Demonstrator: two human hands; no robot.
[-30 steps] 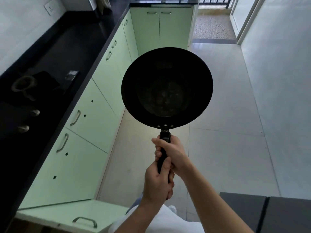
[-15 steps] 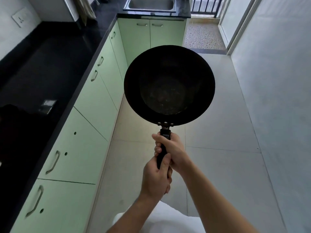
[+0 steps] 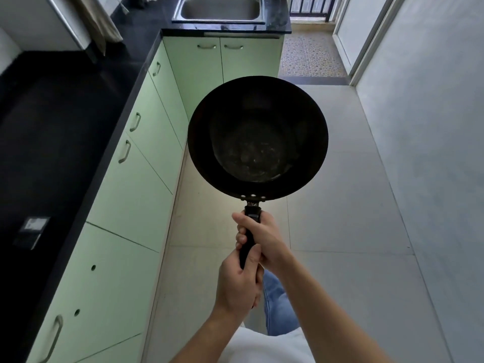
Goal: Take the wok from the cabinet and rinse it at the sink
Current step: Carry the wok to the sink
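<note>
While left hand (image 3: 238, 281) and right hand (image 3: 262, 237) clasp its handle, round black metal wok (image 3: 258, 137) hangs well short of rectangular steel sink (image 3: 218, 21): apparently carrying step, advance needed.

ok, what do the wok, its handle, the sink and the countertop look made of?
Wok: dark metal, maybe carbon steel or coated; matte black, pale scuffs on the base, bright rivets.
Handle: probably black plastic, smooth with slight sheen.
Sink: stainless steel, brushed grey, reflective.
Countertop: polished black stone, perhaps granite or composite; glossy.
</note>
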